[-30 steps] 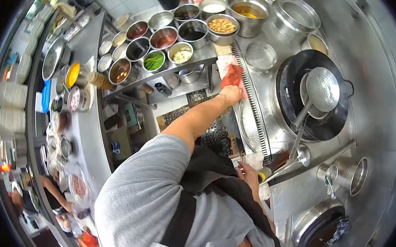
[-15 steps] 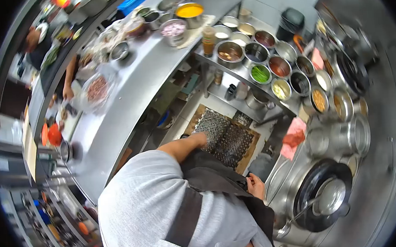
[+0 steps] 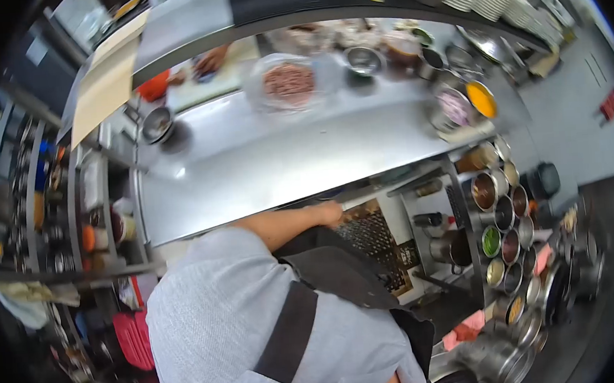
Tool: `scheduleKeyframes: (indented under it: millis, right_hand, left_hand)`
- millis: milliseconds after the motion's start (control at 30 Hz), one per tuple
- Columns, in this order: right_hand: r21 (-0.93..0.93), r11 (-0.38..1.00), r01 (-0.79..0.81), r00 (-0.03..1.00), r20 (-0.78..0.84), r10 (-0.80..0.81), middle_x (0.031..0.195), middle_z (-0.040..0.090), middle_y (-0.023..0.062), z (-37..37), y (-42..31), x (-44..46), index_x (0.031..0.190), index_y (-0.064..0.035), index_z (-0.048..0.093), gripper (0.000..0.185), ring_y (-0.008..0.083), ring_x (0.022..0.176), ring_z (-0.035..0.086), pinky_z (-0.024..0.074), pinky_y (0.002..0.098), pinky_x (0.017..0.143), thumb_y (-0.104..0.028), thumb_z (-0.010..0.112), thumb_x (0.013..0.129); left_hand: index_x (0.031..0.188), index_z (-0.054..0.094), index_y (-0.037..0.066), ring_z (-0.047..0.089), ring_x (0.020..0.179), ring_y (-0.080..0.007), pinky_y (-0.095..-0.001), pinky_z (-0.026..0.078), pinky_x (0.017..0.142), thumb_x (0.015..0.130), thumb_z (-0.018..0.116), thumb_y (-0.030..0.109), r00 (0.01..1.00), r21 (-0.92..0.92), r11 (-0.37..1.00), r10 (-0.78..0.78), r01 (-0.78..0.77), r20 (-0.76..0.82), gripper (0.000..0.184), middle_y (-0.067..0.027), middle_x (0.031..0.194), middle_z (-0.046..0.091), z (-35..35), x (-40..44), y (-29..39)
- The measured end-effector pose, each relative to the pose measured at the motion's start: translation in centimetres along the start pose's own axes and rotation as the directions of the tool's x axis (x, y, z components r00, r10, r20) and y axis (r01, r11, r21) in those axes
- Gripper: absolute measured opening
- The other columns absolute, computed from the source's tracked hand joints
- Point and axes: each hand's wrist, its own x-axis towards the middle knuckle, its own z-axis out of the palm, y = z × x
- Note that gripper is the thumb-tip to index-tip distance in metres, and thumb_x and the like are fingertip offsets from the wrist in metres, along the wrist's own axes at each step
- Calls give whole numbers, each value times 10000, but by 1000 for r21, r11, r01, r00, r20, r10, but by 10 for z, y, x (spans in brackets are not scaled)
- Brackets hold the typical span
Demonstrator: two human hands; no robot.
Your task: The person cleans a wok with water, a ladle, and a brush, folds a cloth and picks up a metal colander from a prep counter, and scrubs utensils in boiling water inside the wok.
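My left hand (image 3: 330, 213) hangs at the end of my bare forearm, in front of the near edge of the steel counter (image 3: 269, 162) and beside the perforated floor mat (image 3: 371, 237). Its fingers are blurred and turned away, and nothing can be seen in it. My right hand is out of view, beyond my dark apron (image 3: 345, 278). On the counter lie a clear bag of pinkish meat (image 3: 289, 83) and a small metal bowl (image 3: 364, 61).
A co-worker's hand (image 3: 212, 59) is at a cutting board across the counter. Seasoning pots, among them one with chopped greens (image 3: 491, 241), stand on the right. A pink-red cloth (image 3: 466, 330) lies below them. Shelves (image 3: 34, 203) line the left side.
The view has swung left from the stove to the counter. My left hand let go of the red cloth and drew back toward my body. My right hand has gone out of view.
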Motion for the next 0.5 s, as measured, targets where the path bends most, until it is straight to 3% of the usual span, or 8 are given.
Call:
scheduleKeyframes:
  millis: [67,133,167,233,267,433,467,500]
  right_hand:
    - [2,996,87,996,10,-87,826,642,209,-17,-48,19,915,-15,660,201,370,821,621,478,422,729,-156,627,776]
    - [4,986,164,986,8,-164,828,642,210,-30,-94,37,913,-16,661,201,371,824,620,478,423,731,-160,627,776]
    - [6,980,201,980,11,-201,829,642,210,-35,-115,45,912,-16,661,202,372,825,620,478,424,732,-161,627,776]
    - [10,965,263,965,10,-263,830,641,210,-42,-150,57,909,-17,661,202,373,828,619,478,425,733,-165,626,776]
    - [10,959,285,959,8,-285,831,641,210,-46,-165,62,908,-17,661,202,374,829,618,479,426,734,-167,626,776]
    - [1,952,306,950,-70,-305,836,641,211,-67,-196,85,902,-20,662,203,376,836,616,479,429,738,-175,626,777]
    - [1,955,296,951,-94,-294,837,641,212,-70,-195,89,900,-20,663,203,377,837,616,479,429,739,-177,626,777]
    - [-24,957,288,950,-121,-289,841,642,211,-71,-192,97,900,-19,662,206,375,845,616,480,432,744,-179,630,774]
  left_hand:
    - [838,648,14,625,819,-338,-415,491,728,736,545,131,999,-98,995,-30,28,-25,187,-194,868,648,-28,-3,-24]
    - [836,649,34,627,801,-326,-404,490,717,742,564,154,975,-302,948,29,-97,-221,175,-172,834,652,-63,-26,-60]
    - [824,649,35,630,791,-311,-391,493,705,740,575,162,923,-310,950,-84,-40,-376,169,-166,823,654,-76,-36,-80]
    - [811,646,41,640,687,-237,-345,505,636,761,588,155,786,-514,857,-341,34,-516,137,-130,762,664,-108,-68,-123]
    - [833,640,26,604,526,-154,-318,496,524,794,605,153,731,-712,695,-434,-102,-527,138,-89,667,649,-118,-82,-157]
    - [858,598,55,621,583,-132,-285,467,489,850,508,196,181,-793,598,-773,-115,-608,167,-53,655,627,-200,-216,-290]
    - [902,604,34,648,673,-204,-338,494,532,833,490,167,-46,-664,741,-663,104,-747,188,-114,772,656,-218,-249,-274]
    - [992,581,19,645,735,-259,-375,502,585,829,484,172,-45,-452,661,-535,599,-844,244,-160,855,648,-203,-258,-319]
